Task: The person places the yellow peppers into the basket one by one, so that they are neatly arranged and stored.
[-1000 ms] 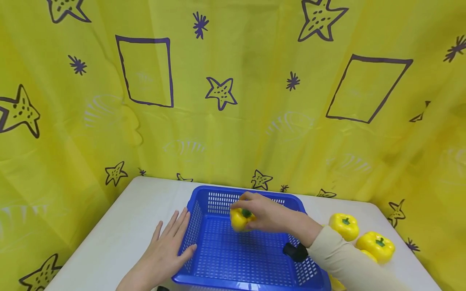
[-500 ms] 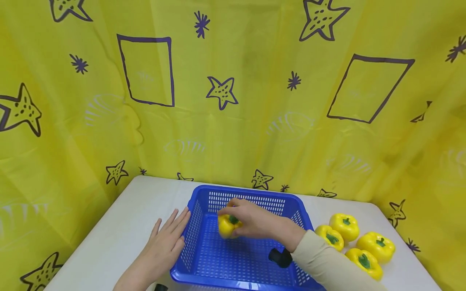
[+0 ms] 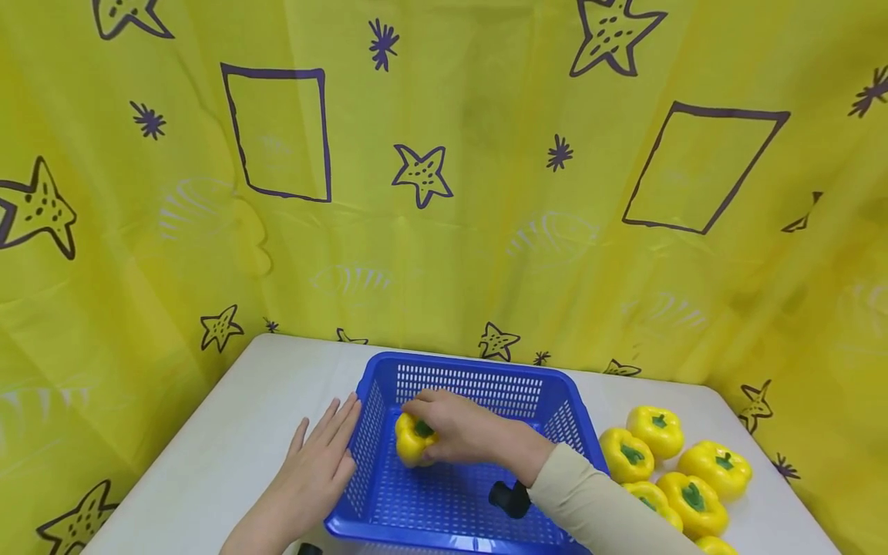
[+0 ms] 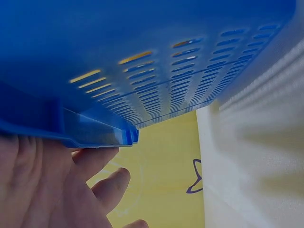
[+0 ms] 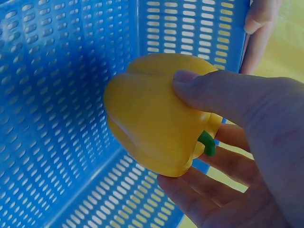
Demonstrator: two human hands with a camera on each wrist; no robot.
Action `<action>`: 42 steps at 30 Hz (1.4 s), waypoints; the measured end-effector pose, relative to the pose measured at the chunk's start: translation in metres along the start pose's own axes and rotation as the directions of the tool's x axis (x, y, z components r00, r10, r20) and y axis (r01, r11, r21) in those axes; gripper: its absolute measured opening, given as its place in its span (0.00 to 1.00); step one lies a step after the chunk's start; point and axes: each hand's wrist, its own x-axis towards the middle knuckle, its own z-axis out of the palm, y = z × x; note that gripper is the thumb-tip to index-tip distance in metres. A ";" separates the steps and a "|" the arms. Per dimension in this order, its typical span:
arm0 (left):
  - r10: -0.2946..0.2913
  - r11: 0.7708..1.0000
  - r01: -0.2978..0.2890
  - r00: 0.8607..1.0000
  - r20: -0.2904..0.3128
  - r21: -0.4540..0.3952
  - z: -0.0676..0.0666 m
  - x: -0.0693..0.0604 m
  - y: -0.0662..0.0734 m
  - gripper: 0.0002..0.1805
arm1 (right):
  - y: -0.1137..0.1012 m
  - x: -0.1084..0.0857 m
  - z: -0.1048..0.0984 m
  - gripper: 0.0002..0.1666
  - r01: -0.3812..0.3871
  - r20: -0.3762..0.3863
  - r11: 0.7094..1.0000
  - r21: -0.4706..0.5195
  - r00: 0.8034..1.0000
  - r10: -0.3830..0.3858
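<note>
A yellow bell pepper [image 3: 411, 443] with a green stem is held in my right hand [image 3: 458, 430], inside the blue plastic basket [image 3: 444, 501] near its left side. In the right wrist view the thumb lies on one side of the pepper [image 5: 147, 114] and the fingers curl round the other; a gap seems to separate it from the basket floor. My left hand [image 3: 310, 470] rests with straight fingers against the outside of the basket's left rim. From the left wrist view, that hand [image 4: 61, 185] touches the underside of the rim beside the slotted wall [image 4: 166, 71].
Several more yellow bell peppers [image 3: 694, 497] stand on the white table [image 3: 229, 432] to the right of the basket, partly behind the right sleeve [image 3: 603, 501]. A yellow patterned curtain [image 3: 472, 254] hangs behind and at both sides.
My right hand has carried the pepper leftward and lower within the basket. More of the peppers on the right have come into sight. The left thumb has drawn in from over the rim.
</note>
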 end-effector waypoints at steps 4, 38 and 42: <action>-0.002 1.000 0.002 1.000 0.009 -0.003 0.000 0.001 0.000 0.33 | -0.005 0.005 0.004 0.35 0.000 0.008 1.000 -0.024 1.000 0.000; -0.023 0.999 0.025 0.998 0.064 -0.031 -0.003 0.000 -0.001 0.33 | -0.023 0.021 0.026 0.31 -0.073 0.021 0.992 0.106 0.997 0.071; -0.025 0.999 0.028 0.997 0.067 -0.037 -0.004 0.000 0.000 0.33 | -0.022 0.020 0.027 0.30 -0.091 0.004 0.987 0.134 0.996 0.091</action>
